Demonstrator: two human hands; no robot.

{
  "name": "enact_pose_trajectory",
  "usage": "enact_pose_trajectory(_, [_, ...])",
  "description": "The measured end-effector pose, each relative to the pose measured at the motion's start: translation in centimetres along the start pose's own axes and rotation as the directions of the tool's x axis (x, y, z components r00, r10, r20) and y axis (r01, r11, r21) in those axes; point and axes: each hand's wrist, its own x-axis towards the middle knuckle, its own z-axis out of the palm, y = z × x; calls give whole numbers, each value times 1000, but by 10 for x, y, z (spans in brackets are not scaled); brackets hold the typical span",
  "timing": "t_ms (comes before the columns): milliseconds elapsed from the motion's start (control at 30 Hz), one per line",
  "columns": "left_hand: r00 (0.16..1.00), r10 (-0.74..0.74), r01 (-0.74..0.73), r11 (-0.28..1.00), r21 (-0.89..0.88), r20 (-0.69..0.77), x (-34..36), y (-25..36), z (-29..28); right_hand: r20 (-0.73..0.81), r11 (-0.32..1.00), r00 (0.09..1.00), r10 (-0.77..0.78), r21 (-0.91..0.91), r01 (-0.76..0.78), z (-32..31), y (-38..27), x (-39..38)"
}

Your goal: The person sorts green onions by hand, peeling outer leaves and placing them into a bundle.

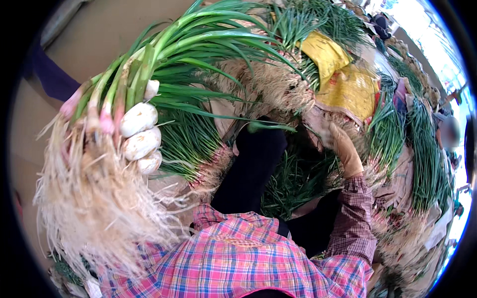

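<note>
My left hand (140, 130), in a white glove, wraps its fingers round a bunch of green garlic (107, 102). The bunch is raised at the left, close to the camera. Its long pale roots (107, 198) hang down, and its green leaves arch up and to the right. My right hand (345, 149), in a tan glove, reaches ahead beside rooted bunches and a brown sheet (315, 124). Motion smears its fingers, so whether it grips anything is unclear. Loose green leaves (298, 184) lie between my dark-trousered legs.
Another pile of green stalks (186, 144) lies by my left knee (261, 141). Ahead are a large root mass (268, 84) and a yellow woven sack (348, 89). More bunches (427, 154) line the right side. A person (449, 131) is at the far right.
</note>
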Motion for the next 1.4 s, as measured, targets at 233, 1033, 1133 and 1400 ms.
enact_pose_trajectory(233, [999, -8, 8, 1000, 12, -53, -15, -4, -32, 328, 732, 835, -442, -405, 547, 251, -145, 45])
enact_pose_trajectory(1033, [546, -775, -46, 352, -935, -319, -188, -477, -104, 394, 715, 848, 355, -698, 25, 431, 108, 137])
enact_pose_trajectory(1133, [451, -845, 108, 371, -922, -287, -189, -479, -100, 451, 751, 824, 343, -659, 48, 423, 139, 150])
enact_pose_trajectory(1400, [-70, -536, -260, 824, -503, -841, -129, -461, -54, 459, 593, 830, 315, -779, 206, 420, 125, 158])
